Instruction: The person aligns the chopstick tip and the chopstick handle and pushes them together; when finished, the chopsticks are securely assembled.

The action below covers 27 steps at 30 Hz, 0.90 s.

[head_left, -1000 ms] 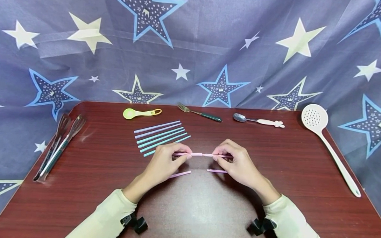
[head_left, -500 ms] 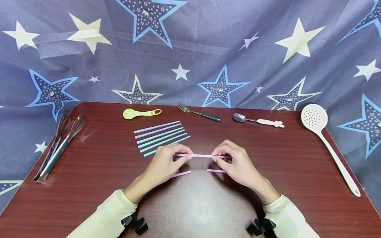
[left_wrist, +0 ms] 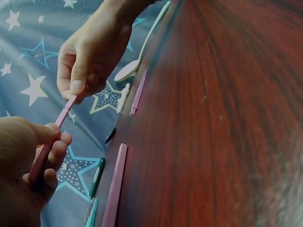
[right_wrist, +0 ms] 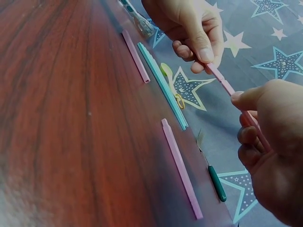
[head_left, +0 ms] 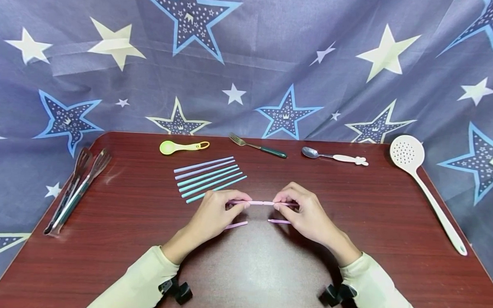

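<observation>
My left hand (head_left: 213, 212) pinches one slim pink tube (left_wrist: 60, 119) between thumb and fingers. My right hand (head_left: 309, 215) grips a second pink tube (right_wrist: 228, 88) the same way. Both tubes meet end to end in one line above the table, with a small notch visible at the joint in both wrist views. Much of each tube is hidden in the fingers. Beneath the hands lie two more pink tubes: a left one (head_left: 237, 225) with a hollow end, and a right one (right_wrist: 181, 168) with a narrowed tip.
Several turquoise tubes (head_left: 208, 178) and two purple ones (head_left: 205, 164) lie behind the left hand. Along the back edge are a green measuring spoon (head_left: 181, 146), a fork (head_left: 256, 146) and a spoon (head_left: 336, 156). Tongs (head_left: 76, 189) lie left, a white skimmer (head_left: 428, 192) right.
The two held pink tubes have closed up: the thin neck visible between them a second ago is now almost covered. Both hands have drawn slightly together.
</observation>
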Motion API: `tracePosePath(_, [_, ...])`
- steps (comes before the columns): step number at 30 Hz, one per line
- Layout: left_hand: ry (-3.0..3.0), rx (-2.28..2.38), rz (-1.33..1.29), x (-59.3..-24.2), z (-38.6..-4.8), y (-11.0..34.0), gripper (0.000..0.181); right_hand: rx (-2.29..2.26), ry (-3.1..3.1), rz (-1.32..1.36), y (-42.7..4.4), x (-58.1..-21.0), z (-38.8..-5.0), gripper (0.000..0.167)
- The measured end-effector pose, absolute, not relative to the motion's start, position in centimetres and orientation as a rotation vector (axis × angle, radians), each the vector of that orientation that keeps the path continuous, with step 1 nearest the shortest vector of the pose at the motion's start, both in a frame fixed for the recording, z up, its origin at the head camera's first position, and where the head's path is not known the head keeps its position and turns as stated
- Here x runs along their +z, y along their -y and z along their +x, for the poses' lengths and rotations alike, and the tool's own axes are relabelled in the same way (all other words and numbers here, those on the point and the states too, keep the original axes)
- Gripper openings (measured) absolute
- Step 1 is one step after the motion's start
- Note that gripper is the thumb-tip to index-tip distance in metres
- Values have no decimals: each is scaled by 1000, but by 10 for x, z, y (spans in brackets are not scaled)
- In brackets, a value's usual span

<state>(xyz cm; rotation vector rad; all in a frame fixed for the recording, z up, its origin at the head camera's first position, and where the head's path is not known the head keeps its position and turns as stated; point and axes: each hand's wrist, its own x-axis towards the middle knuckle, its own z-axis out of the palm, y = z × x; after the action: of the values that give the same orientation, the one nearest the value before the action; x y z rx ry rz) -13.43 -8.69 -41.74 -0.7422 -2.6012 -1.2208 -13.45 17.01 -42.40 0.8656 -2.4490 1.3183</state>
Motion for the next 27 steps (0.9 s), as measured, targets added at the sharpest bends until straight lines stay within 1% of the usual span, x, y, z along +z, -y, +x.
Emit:
tracePosePath(3, [2587, -1217, -742, -418, -134, 86, 4, 1320, 2452, 869, -169, -424, -134, 11])
tracePosePath(8, [2556, -1250, -740, -421, -133, 85, 5, 1325, 2450, 885, -168, -425, -133, 5])
tracePosePath(12, [2555, -1334, -727, -424, -133, 84, 9, 1308, 2465, 872, -166, -425, -131, 9])
tracePosePath(15, [2565, -1385, -725, -426, -133, 84, 7, 1289, 2473, 871, -164, -426, -130, 13])
tracePosePath(19, [2567, -1398, -757, -428, -132, 83, 4, 1275, 2463, 878, -162, -429, -129, 13])
tracePosePath(27, [2546, -1391, -775, -428, -131, 81, 5, 1273, 2430, 885, -160, -435, -129, 14])
